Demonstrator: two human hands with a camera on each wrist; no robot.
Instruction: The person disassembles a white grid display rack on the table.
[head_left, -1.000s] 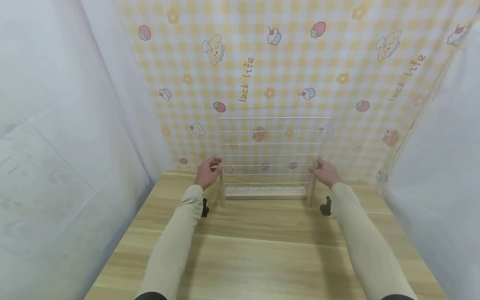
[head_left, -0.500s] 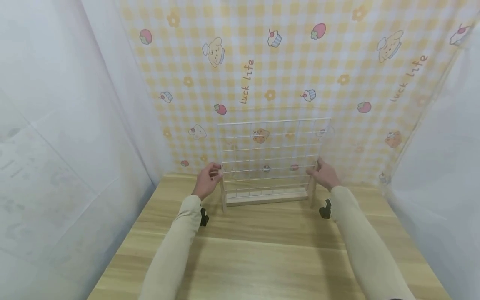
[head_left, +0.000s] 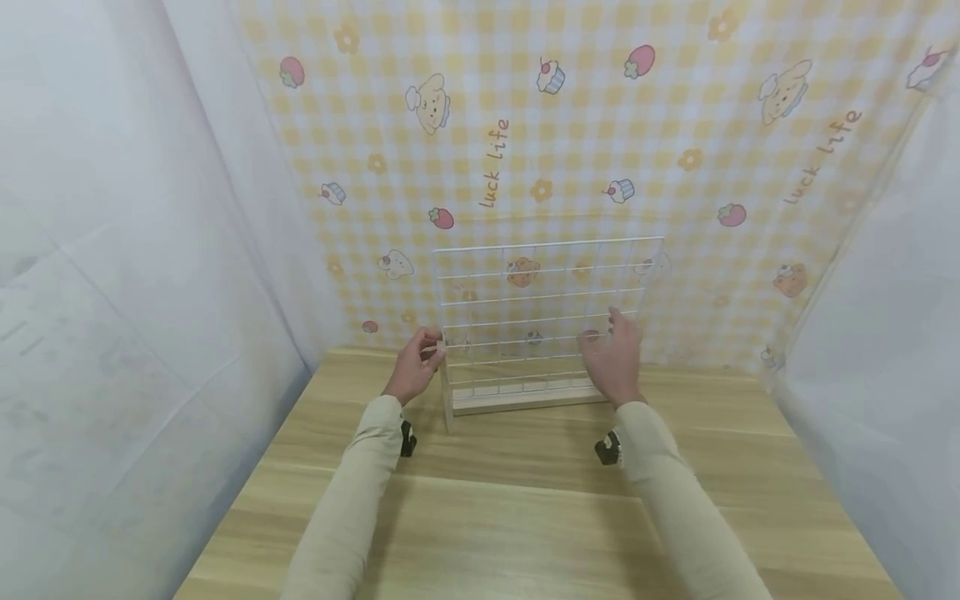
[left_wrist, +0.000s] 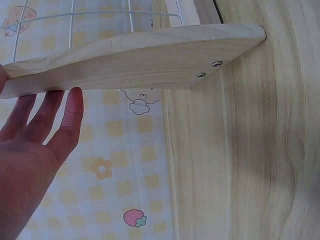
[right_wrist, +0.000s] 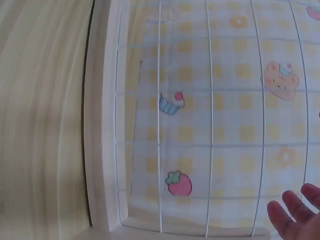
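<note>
White wire grid panel (right_wrist: 211,117): upright at the far side of the light wood-grain bench (head_left: 487,517), roughly midway between left and right, with a pale wooden base bar (head_left: 525,402) along its foot.
Left hand (head_left: 414,364): gripping the pale wooden left side piece (left_wrist: 135,65) of the stand between thumb and fingers.
Right hand (head_left: 615,358): on the near side of the grid, close to its right end, relaxed with the fingers loosely bent. Can't tell if it's brushing the wires.
Left wrist cam extra: two small silver screws (left_wrist: 217,63) low on the outer face of that side piece. Head cam sees the piece almost edge-on, so you'd never spot them.
Right wrist cam extra: a strip of the pale wooden right side piece (right_wrist: 190,233), which the right hand pretty much covers in the head view.
Backdrop: yellow-and-white checked cloth (head_left: 585,125) behind the grid, strawberries and cupcakes all over. Only the head cam catches the "luck life" lettering.
Head cam only: beige sleeves (head_left: 337,492), a black gadget (head_left: 407,437) at each wrist, white sheets (head_left: 135,208) to the left and right.
</note>
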